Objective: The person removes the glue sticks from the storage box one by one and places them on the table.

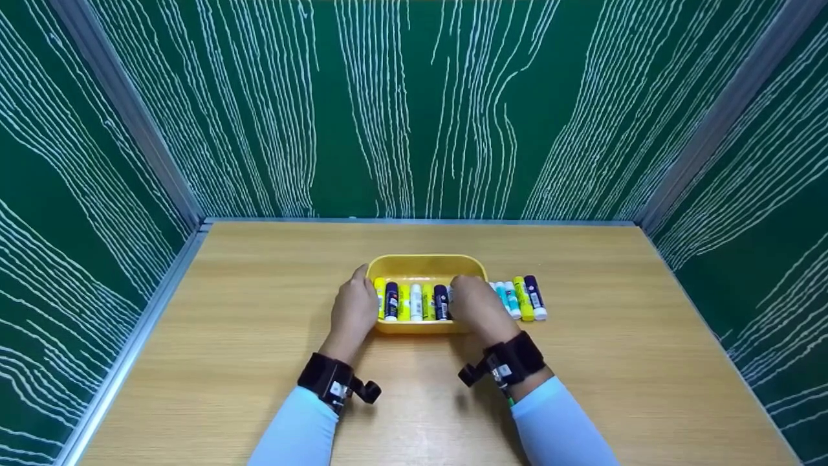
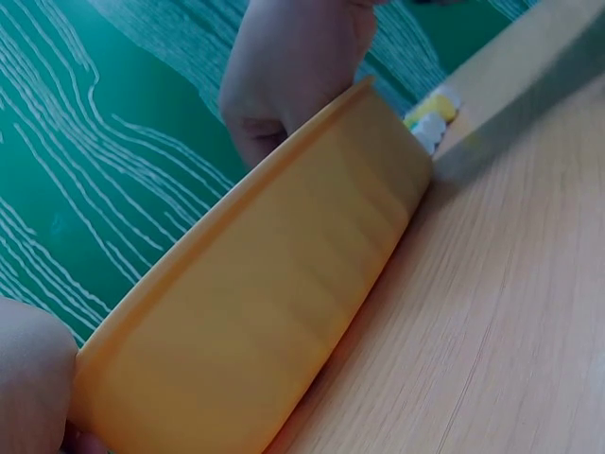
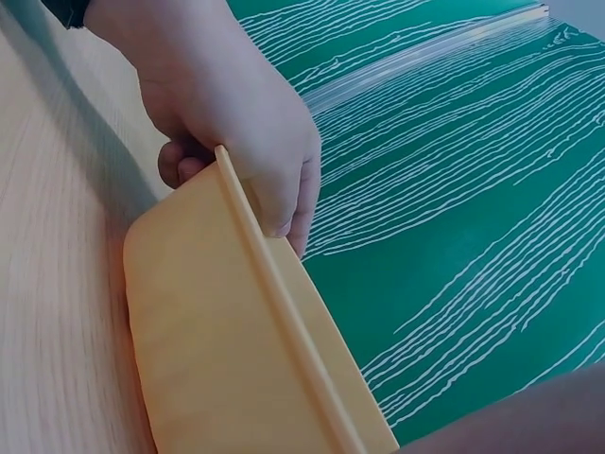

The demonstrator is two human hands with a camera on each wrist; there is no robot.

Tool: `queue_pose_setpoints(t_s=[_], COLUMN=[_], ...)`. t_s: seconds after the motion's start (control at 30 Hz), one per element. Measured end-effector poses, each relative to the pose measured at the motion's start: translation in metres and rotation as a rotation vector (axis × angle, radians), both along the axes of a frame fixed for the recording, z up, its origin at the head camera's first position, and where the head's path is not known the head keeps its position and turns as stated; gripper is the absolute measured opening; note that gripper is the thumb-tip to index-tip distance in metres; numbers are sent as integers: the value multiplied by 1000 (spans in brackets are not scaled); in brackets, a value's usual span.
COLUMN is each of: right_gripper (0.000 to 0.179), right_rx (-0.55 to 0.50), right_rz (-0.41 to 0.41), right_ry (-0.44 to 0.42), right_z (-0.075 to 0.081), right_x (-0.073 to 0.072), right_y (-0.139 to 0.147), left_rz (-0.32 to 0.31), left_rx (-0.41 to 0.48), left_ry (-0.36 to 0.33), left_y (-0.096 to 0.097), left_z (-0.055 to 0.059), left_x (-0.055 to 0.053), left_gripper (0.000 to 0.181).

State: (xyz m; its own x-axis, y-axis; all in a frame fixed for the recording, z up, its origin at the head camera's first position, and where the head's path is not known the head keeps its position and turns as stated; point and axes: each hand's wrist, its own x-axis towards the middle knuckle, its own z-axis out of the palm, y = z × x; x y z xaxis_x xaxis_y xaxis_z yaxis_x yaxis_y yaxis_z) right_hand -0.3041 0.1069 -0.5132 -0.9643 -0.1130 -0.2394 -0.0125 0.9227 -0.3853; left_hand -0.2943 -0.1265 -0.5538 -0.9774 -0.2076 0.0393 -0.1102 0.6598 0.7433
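Green panels (image 1: 259, 97) streaked with wavy white lines are recorded in the head view, joined by grey posts (image 1: 132, 97) and set around a wood-grain table (image 1: 414, 401). On the table, a yellow container (image 1: 424, 328) is placed with one long side toward the person. Inside it, boxed tubes (image 1: 416, 303) are lined up side by side: from the left, yellow, dark purple, yellow, white, yellow, dark purple, the remainder being covered by the right hand (image 1: 482, 307). Just beside the container's right end, loose tubes (image 1: 524, 299) in teal-and-white, yellow and dark purple are laid in a row on the table. Its left end is gripped by the left hand (image 1: 354, 304). Black straps (image 1: 515, 357) and pale blue sleeves (image 1: 301, 427) are worn on both arms. In the left wrist view, the frame is crossed by the container's long side; the left hand is cut off at the lower left, and the right hand is bent down over the far rim. In the right wrist view, the rim is clasped by the left hand, with fingers on both faces. Whether anything is held by the right hand cannot be told, its fingertips being hidden.
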Motion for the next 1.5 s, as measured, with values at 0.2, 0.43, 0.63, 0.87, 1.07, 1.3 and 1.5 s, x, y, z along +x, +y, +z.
queue_pose_setpoints(t_s=[0.2, 0.43, 0.63, 0.87, 1.07, 1.3, 1.5], right_gripper=[51, 55, 63, 72, 70, 65, 63], right_rx=[-53, -36, -74, -204, -244, -265, -293], right_rz=[-45, -35, -56, -136, -137, -98, -84], right_ry=[-81, -93, -90, -148, -152, -123, -87], right_z=[2, 1, 3, 8, 9, 15, 21], right_x=[-1, -2, -1, -1, -3, 0, 0], right_y=[-1, -2, -1, -1, 3, 11, 15], left_rz=[4, -1, -5, -5, -6, -6, -10], left_rx=[8, 3, -5, -3, -9, -4, -10], left_ry=[-4, 12, 10, 12, 9, 5, 8], left_y=[0, -1, 0, -1, -1, -1, -1], left_z=[-1, -2, -2, -2, -2, -3, -4], left_x=[-1, -1, -1, -1, -2, -2, -2], left_gripper=[51, 51, 51, 51, 51, 51, 51])
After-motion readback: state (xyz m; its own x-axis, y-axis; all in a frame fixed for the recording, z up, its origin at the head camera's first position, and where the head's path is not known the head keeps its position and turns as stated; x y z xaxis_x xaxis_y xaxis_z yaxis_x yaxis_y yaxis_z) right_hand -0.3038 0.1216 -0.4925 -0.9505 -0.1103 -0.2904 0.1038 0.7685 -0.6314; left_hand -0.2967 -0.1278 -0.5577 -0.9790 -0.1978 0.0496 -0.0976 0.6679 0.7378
